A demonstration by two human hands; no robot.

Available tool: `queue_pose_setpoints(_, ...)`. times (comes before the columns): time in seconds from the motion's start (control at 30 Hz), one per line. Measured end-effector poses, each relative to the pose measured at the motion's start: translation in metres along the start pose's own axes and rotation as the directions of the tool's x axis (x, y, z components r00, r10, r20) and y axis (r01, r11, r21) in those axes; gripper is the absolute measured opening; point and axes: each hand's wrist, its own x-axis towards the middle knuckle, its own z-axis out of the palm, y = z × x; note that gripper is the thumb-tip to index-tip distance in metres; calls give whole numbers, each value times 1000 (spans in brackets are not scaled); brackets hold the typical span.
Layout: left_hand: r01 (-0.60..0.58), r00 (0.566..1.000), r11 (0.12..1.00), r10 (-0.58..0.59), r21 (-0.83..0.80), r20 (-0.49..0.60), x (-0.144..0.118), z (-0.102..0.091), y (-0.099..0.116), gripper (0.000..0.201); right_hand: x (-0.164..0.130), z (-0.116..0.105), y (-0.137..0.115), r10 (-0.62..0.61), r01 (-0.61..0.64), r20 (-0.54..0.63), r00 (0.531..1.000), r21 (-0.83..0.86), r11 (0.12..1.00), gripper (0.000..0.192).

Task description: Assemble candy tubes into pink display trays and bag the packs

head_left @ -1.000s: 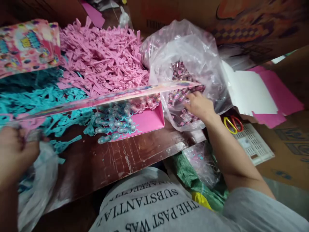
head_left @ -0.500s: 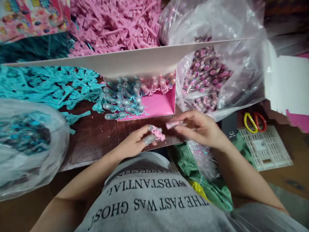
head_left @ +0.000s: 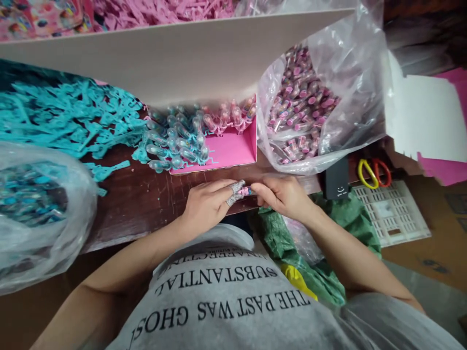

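My left hand (head_left: 209, 204) and my right hand (head_left: 282, 194) meet at the front edge of the brown table (head_left: 146, 204), both pinching one small pink toy piece (head_left: 246, 191) between their fingertips. The left fingers have glittery nails. Just beyond the hands stands an open pink box (head_left: 226, 150) with clear capsules on teal and pink bases (head_left: 178, 141) laid in it. Its pale lid flap (head_left: 175, 63) stands up behind. A clear plastic bag of pink capsules (head_left: 306, 107) lies to the right of the box.
A heap of teal plastic parts (head_left: 65, 121) covers the table's left, with a plastic bag of teal pieces (head_left: 36, 204) in front. Pink parts (head_left: 164, 9) pile at the back. Scissors (head_left: 372, 172), a white crate (head_left: 394, 214) and a black tag (head_left: 335, 184) lie right.
My two hands have come together: the right brought its pink capsule to the pink piece in the left. The view has tilted down, nearer the box.
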Motion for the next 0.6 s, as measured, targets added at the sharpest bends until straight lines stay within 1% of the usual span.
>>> queue_pose_setpoints(0.07,-51,999,995,52,88,-7,-2,4,-1,29,1,0,1,162,-171,78,984,125,977,69)
queue_pose_setpoints(0.1,-44,999,995,44,91,-2,-1,4,-2,29,2,-4,5,210,-224,94,973,172,959,72)
queue_pose_setpoints(0.13,-14,1000,998,14,68,5,-1,5,-3,28,4,-11,11,246,-253,60,968,192,948,75)
queue_pose_setpoints(0.17,34,999,999,-34,22,17,1,4,-4,26,7,-20,20,269,-261,-28,963,165,951,77)
queue_pose_setpoints(0.2,99,995,994,-97,-48,37,3,3,-5,24,11,-30,32,280,-270,-161,946,84,959,75)
queue_pose_setpoints(0.23,174,984,975,-165,-137,70,5,2,-6,23,15,-41,46,274,-299,-305,912,-39,953,72)
queue_pose_setpoints(0.27,254,966,938,-232,-238,116,7,2,-7,22,19,-52,62,252,-355,-421,871,-185,917,64)
queue_pose_setpoints(0.3,334,941,880,-291,-339,173,9,3,-7,22,23,-61,79,242,-423,-481,843,-314,850,57)
queue_pose_setpoints(0.33,406,913,805,-337,-432,229,11,6,-7,22,28,-69,95,258,-470,-476,840,-404,785,50)
queue_pose_setpoints(0.37,462,887,722,-371,-515,275,12,9,-7,23,32,-75,109,282,-492,-448,848,-470,732,45)
queue_pose_setpoints(0.4,497,867,642,-396,-583,303,13,14,-7,27,36,-79,120,305,-490,-404,862,-511,706,41)
queue_pose_setpoints(0.43,514,854,574,-418,-638,312,14,19,-7,33,38,-81,126,311,-469,-360,879,-537,701,37)
queue_pose_setpoints(0.47,517,845,522,-439,-679,306,14,24,-7,38,40,-81,128,292,-439,-337,895,-551,710,35)
queue_pose_setpoints(0.53,510,833,468,-478,-722,279,15,29,-6,42,39,-78,117,199,-363,-338,920,-540,760,31)
queue_pose_setpoints(0.6,524,815,454,-513,-721,270,18,28,-4,38,33,-70,92,85,-237,-324,942,-464,854,30)
